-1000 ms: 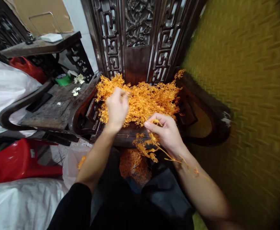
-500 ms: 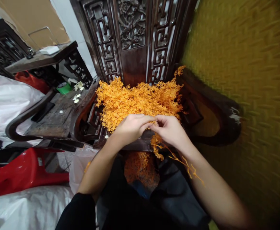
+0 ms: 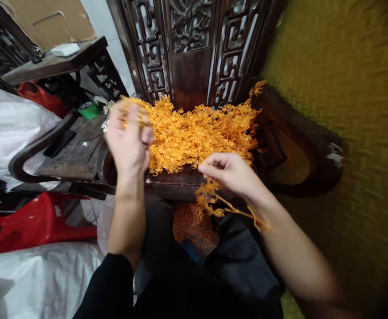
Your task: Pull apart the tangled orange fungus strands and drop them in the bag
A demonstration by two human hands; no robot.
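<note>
Since half a second ago the hands have parted: left hand (image 3: 129, 139) is now raised, blurred, fingers curled on an orange sprig (image 3: 132, 106). Right hand (image 3: 230, 173) pinches a sprig bundle (image 3: 220, 204) hanging below its fingertips. Beyond both, the orange pile (image 3: 203, 133) covers the carved chair (image 3: 194, 66) seat.

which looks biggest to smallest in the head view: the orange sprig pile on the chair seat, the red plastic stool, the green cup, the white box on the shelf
1. Pile of orange plastic sprigs on the carved dark wooden chair
2. Red plastic stool, partly cut off by the frame; close to the pile, so unsure
3. Flat white box
4. Small green cup, partly hidden; similar to the box
</note>
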